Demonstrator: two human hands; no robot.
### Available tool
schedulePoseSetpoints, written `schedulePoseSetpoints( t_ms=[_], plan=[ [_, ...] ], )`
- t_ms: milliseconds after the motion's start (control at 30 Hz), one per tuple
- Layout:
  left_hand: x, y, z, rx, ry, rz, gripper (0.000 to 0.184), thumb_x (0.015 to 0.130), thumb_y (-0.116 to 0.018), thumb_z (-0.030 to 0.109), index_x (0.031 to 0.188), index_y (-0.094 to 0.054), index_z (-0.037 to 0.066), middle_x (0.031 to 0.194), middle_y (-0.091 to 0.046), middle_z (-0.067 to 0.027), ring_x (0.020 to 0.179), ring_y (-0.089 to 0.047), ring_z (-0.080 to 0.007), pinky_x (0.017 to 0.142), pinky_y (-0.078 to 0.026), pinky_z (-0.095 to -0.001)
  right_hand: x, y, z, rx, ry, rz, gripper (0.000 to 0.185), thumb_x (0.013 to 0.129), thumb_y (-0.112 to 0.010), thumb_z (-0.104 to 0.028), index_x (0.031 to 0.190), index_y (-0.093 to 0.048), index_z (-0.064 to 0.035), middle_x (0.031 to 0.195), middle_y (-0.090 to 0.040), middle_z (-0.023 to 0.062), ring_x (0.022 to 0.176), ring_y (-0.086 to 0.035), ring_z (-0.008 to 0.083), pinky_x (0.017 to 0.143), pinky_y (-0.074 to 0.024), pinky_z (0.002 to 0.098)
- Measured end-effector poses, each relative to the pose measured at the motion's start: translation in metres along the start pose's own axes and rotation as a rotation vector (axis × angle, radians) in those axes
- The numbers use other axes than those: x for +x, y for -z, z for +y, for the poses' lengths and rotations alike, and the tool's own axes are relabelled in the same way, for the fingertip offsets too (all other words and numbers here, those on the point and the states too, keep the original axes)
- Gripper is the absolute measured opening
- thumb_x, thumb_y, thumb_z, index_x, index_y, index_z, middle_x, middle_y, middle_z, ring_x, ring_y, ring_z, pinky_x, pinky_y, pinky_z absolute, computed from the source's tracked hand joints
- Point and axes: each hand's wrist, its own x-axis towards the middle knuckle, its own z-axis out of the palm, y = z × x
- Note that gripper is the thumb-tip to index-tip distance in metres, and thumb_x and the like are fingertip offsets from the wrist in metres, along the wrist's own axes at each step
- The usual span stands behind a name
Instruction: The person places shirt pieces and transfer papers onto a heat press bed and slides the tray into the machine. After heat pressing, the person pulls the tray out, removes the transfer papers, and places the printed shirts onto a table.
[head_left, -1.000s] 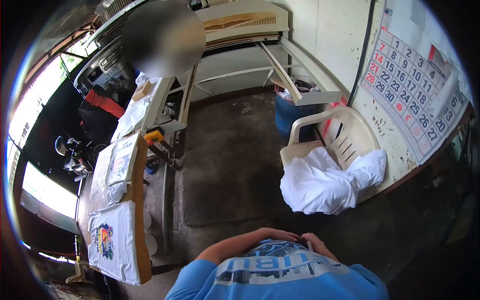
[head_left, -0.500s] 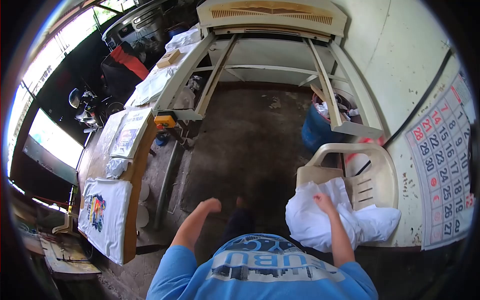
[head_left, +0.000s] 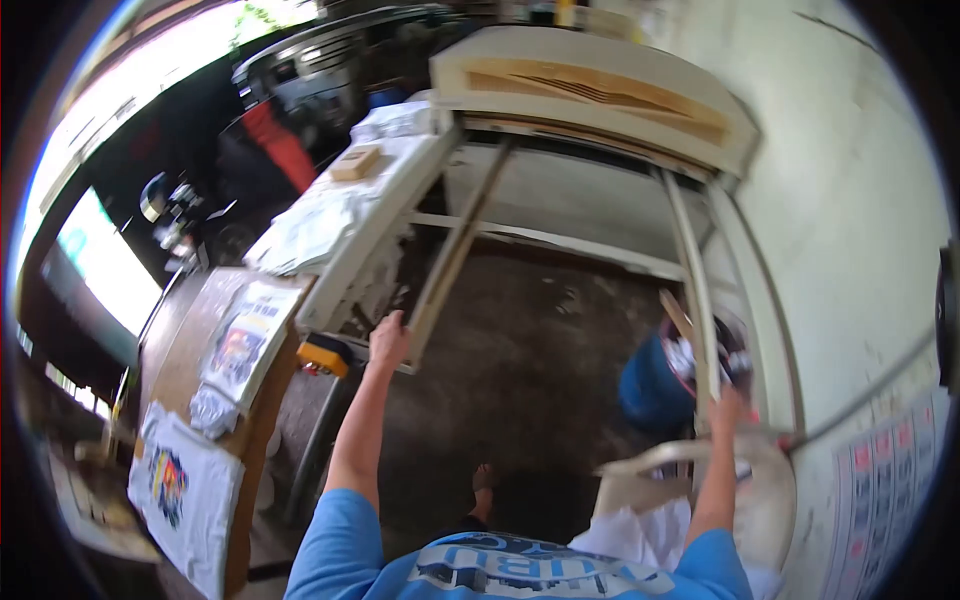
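Observation:
My left hand [head_left: 388, 342] is closed around the near end of the left side of a pale metal frame [head_left: 460, 245]. At the near end of the frame's right rail [head_left: 690, 255], my right hand [head_left: 727, 410] is closed on the metal, its fingers partly blurred. The frame's rails run back to a cream machine hood [head_left: 590, 85] with a vented panel. A yellow switch box [head_left: 324, 355] sits just left of my left hand. Below my right hand, white cloth [head_left: 640, 535] lies on a beige plastic chair [head_left: 770, 480].
Printed white shirts [head_left: 185, 500] lie along a wooden table [head_left: 180, 350] at my left. Behind them is a small brown box [head_left: 356, 163]. A blue drum [head_left: 655, 385] with scraps stands under the right rail. A calendar [head_left: 890, 490] hangs on the right wall.
Both hands have moved forward: the left from mid-air to the frame's left end, the right from above the white cloth to the right rail. The view has shifted and blurred.

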Motion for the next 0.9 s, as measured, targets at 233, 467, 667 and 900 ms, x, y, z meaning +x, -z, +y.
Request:
schedulePoseSetpoints(
  t_ms=[233, 467, 667, 900],
  plan=[
    [0.011, -0.021, -0.009, 0.363, 0.297, -0.666, 0.058, 0.063, -0.065, 0.055, 0.095, -0.065, 0.007, 0.096, -0.064, -0.0086, 0.091, -0.061, -0.0232, 0.076, -0.048, -0.0344, 0.024, -0.022, 0.054, -0.054, -0.248, -0.631, 0.078, 0.066, -0.068, -0.041, 0.126, -0.035, -0.0048, 0.108, -0.056, 0.0223, 0.101, -0.054, 0.0368, 0.085, -0.0423, 0.0424],
    [0.007, -0.015, 0.001, 0.312, 0.320, -0.450, 0.038, 0.071, -0.057, 0.041, 0.077, -0.067, 0.004, 0.078, -0.065, -0.0125, 0.078, -0.063, -0.0262, 0.068, -0.050, -0.0365, 0.044, -0.059, 0.107, -0.127, -0.223, -0.503, 0.047, 0.077, -0.059, -0.042, 0.072, -0.057, 0.0049, 0.074, -0.059, 0.0222, 0.076, -0.060, 0.0318, 0.067, -0.0442, 0.0407],
    [0.005, -0.021, 0.002, 0.251, 0.401, -0.227, 0.026, 0.070, -0.056, 0.028, 0.073, -0.065, 0.003, 0.077, -0.064, -0.0142, 0.076, -0.063, -0.0275, 0.066, -0.049, -0.0383, 0.044, -0.057, 0.085, -0.062, -0.192, -0.225, 0.055, 0.080, -0.054, -0.046, 0.066, -0.057, 0.0069, 0.068, -0.059, 0.0222, 0.070, -0.058, 0.0341, 0.065, -0.0418, 0.0432],
    [0.000, -0.030, -0.003, 0.315, 0.339, -0.323, 0.025, 0.070, -0.059, 0.028, 0.075, -0.067, 0.004, 0.078, -0.065, -0.0131, 0.077, -0.064, -0.0271, 0.067, -0.050, -0.0379, 0.043, -0.057, 0.074, -0.052, -0.207, -0.168, 0.055, 0.081, -0.053, -0.047, 0.070, -0.058, 0.0074, 0.070, -0.060, 0.0224, 0.069, -0.057, 0.0345, 0.065, -0.0415, 0.0431]
  ],
)
